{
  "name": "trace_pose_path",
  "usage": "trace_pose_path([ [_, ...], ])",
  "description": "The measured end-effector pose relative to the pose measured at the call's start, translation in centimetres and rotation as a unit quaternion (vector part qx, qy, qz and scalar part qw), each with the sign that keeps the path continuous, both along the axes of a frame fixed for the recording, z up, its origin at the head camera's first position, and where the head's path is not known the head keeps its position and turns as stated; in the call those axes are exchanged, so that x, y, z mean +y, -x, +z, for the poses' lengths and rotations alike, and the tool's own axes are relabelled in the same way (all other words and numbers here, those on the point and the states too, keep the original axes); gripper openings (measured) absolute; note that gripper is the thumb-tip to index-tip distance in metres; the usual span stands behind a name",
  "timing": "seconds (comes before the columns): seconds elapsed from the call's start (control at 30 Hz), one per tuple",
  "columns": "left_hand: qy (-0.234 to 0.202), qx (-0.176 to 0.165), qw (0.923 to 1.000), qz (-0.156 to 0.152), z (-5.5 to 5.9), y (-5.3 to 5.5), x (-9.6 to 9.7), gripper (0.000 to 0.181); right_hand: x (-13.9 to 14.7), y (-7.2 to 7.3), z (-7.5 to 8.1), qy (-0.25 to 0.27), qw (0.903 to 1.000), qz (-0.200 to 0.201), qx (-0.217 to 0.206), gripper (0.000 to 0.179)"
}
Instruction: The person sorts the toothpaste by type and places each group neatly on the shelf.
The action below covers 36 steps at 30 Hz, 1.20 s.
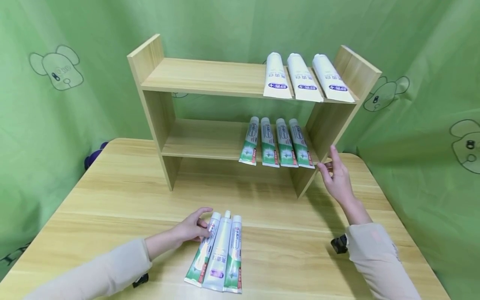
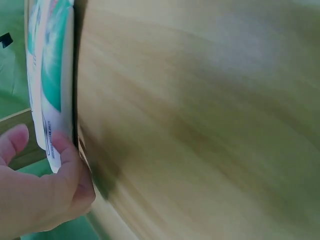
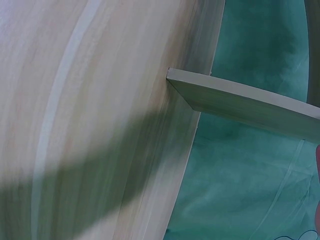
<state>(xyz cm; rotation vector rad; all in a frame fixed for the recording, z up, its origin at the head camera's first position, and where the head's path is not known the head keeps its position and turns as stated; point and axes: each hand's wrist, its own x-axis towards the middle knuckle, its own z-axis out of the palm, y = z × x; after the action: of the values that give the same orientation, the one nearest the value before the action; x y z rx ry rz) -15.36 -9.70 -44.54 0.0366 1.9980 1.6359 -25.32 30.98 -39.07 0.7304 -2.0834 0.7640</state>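
Note:
On the table, my left hand (image 1: pixel 191 228) rests beside the cap end of the leftmost of three toothpaste tubes, a green-and-white tube (image 1: pixel 204 254), with a fingertip touching its side. In the left wrist view, another finger (image 2: pixel 17 137) stands apart from that tube. Next to it lie a pale silvery tube (image 1: pixel 219 258) and another green-and-white tube (image 1: pixel 234 254). At the shelf's right side panel, my right hand (image 1: pixel 338 179) has its index finger straight and its thumb at the panel's front edge, close to the rightmost green-and-white tube (image 1: pixel 301 143). Only a sliver of it shows in the right wrist view.
A wooden shelf (image 1: pixel 210 77) stands on the table (image 1: pixel 131 208). Three white tubes, among them a leftmost one (image 1: pixel 276 77), lie on its top board. Several green-and-white tubes lie on the middle board (image 1: pixel 202 139), ends jutting past its front edge. A green curtain (image 1: pixel 225 25) hangs behind.

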Motion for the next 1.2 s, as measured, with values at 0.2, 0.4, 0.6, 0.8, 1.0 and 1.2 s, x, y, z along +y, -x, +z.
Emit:
trace_pose_path([
  [0.2,0.023,0.035,0.9984,-0.037,-0.1,-0.3,0.0,0.091,0.0,0.2,0.0,-0.004,1.0000,0.002,0.004,0.060],
  [0.4,0.102,0.123,0.9852,-0.062,0.0,-0.6,0.3,0.096,0.0,0.5,0.0,-0.001,1.0000,0.002,0.009,0.061],
  [0.6,0.132,0.148,0.9757,-0.093,-0.1,-1.4,0.6,0.103,0.0,0.4,-0.1,-0.001,0.9999,-0.003,0.012,0.059],
  [0.8,0.148,0.163,0.9713,-0.090,-0.4,-1.9,1.0,0.107,-0.1,0.3,-0.3,0.001,0.9999,-0.006,0.012,0.058],
  [1.0,0.149,0.169,0.9705,-0.086,-0.3,-2.1,1.2,0.108,-0.1,0.1,-0.4,0.005,0.9998,-0.010,0.014,0.060],
  [1.2,0.137,0.165,0.9737,-0.077,-0.4,-2.1,0.9,0.106,0.0,0.1,-0.5,0.008,0.9998,-0.006,0.016,0.063],
])
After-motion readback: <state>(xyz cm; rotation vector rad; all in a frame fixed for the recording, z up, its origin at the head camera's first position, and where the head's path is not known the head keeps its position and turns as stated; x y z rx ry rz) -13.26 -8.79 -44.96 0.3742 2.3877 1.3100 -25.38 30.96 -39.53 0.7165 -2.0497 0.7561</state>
